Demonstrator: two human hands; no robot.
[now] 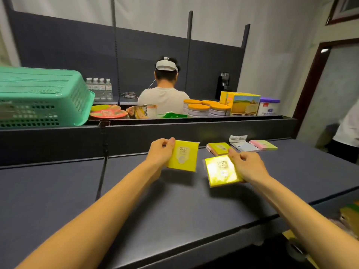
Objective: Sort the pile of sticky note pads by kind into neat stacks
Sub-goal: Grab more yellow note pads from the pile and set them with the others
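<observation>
— Yellow is the colour in both hands now, yes? Which pad is going where?

— The left hand is holding one yellow wrapped pad by its left edge, thumb on top and fingers curled behind, and it is lifting the pad a little above the desk. The right hand is gripping a second yellow pad at its right side; this one is shining under its wrapper, and I cannot tell if it is touching the desk.

— And the two pads, how are they lying to each other?

— Side by side, near but apart, the left one higher and further away. They are looking like the same kind, so I am judging they belong on one stack.

— Where is that stack?

— Behind the right hand another yellow-faced pad is lying, then a pale blue pad and a pink and green pad beside it. The right hand is nearer to them.
</observation>
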